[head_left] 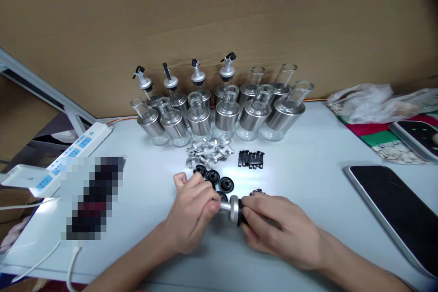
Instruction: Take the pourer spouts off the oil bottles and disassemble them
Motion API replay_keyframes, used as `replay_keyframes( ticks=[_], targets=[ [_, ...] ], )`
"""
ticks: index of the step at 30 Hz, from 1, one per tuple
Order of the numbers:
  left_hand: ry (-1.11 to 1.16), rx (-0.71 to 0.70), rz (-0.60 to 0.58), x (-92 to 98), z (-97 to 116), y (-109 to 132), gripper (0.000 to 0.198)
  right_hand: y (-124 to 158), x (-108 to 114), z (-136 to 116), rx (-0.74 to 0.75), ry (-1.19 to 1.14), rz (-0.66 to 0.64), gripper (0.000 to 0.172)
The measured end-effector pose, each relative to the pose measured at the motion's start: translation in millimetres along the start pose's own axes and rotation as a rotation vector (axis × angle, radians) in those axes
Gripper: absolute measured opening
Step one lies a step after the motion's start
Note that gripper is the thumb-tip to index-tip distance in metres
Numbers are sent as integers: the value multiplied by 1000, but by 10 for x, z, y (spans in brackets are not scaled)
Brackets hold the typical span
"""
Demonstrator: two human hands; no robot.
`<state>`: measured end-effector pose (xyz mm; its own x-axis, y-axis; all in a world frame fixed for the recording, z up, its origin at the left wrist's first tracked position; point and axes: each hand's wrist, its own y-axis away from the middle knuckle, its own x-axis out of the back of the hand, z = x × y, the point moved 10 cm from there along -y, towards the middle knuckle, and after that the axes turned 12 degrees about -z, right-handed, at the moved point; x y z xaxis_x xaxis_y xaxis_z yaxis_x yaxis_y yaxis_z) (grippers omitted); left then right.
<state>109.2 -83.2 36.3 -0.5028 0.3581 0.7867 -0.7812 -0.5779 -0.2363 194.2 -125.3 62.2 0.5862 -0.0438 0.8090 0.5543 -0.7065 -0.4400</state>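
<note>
Ringing the held pourer cap [233,209]: black discs [219,181], black pins [251,159], glass bottles [222,114].

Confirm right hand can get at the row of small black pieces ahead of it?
Probably yes. Only bare table lies between the right hand and the small black pieces. But it and the left hand are both pinching the silver pourer cap, so its grip is occupied.

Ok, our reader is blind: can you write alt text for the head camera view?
The left hand and right hand hold a silver spout together over a white table. Behind lie black discs, silver clips and glass bottles, four fitted with spouts.
</note>
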Motion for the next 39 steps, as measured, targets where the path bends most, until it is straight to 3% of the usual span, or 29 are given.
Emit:
replay_keyframes(
  ticks=[5, 8, 10, 13, 15, 18, 22, 29, 39],
  targets=[
    [253, 90, -85, -84, -98, -17, 46, 6, 54, -15, -57, 9, 89, 23],
    [324, 176, -117, -133, -214, -7, 47, 17, 9, 70, -67, -62, 50, 21],
    [281, 158, -96, -107, -234, -10, 46, 35, -9, 136, -51, -139, 35, 17],
    [149, 58, -7, -10, -186, -3, 42, 87, 35, 284, -79, -342, 124, 15],
    [78, -2, 24, 9, -139, 9, 40, 124, -11, 443, -211, -486, 145, 12],
    [16, -60, 10, -35, -79, 12, 37, 171, -165, 583, -405, -592, 72, 10],
    [-119, -48, 29, -34, -65, -6, 41, 190, -225, 603, -467, -611, 37, 8],
    [-46, 33, -10, -36, -156, -48, 49, 139, -172, 522, -402, -500, 76, 6],
    [21, 61, 31, 28, -160, -32, 50, 60, -1, 178, -78, -258, 99, 18]
  ],
)
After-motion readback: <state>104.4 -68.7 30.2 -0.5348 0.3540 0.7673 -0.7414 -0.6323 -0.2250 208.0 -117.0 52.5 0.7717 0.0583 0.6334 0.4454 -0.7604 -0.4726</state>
